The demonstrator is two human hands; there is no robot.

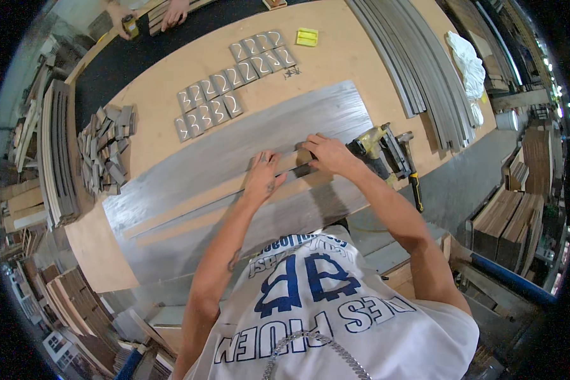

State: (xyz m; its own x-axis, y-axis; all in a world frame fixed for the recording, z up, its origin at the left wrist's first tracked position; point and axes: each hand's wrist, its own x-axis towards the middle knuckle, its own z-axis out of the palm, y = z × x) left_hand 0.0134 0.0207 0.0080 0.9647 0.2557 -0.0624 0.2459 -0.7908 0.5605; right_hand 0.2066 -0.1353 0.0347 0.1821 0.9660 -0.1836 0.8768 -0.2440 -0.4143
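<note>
A long, thin grey wooden strip (190, 214) lies lengthwise between two wide grey boards, the far board (234, 145) and the near board (278, 212). My left hand (263, 176) straddles the strip near its middle, fingers on the far side and thumb on the near side. Farther right, my right hand (328, 154) grips the strip close to its right part, with its fingertips partly hidden. Just beyond the right hand, a yellow-green and black nail gun (372, 144) rests on the board's right end. Next to it lies a hammer (414, 180) with a black and yellow handle.
Small grey blocks (218, 82) with glue squiggles stand in rows behind the boards, near a yellow box (307, 37). A heap of offcuts (107, 142) lies left; long grey slats (405, 69) lie right, beside white cloth (467, 63). Another person's hands (171, 14) show at top.
</note>
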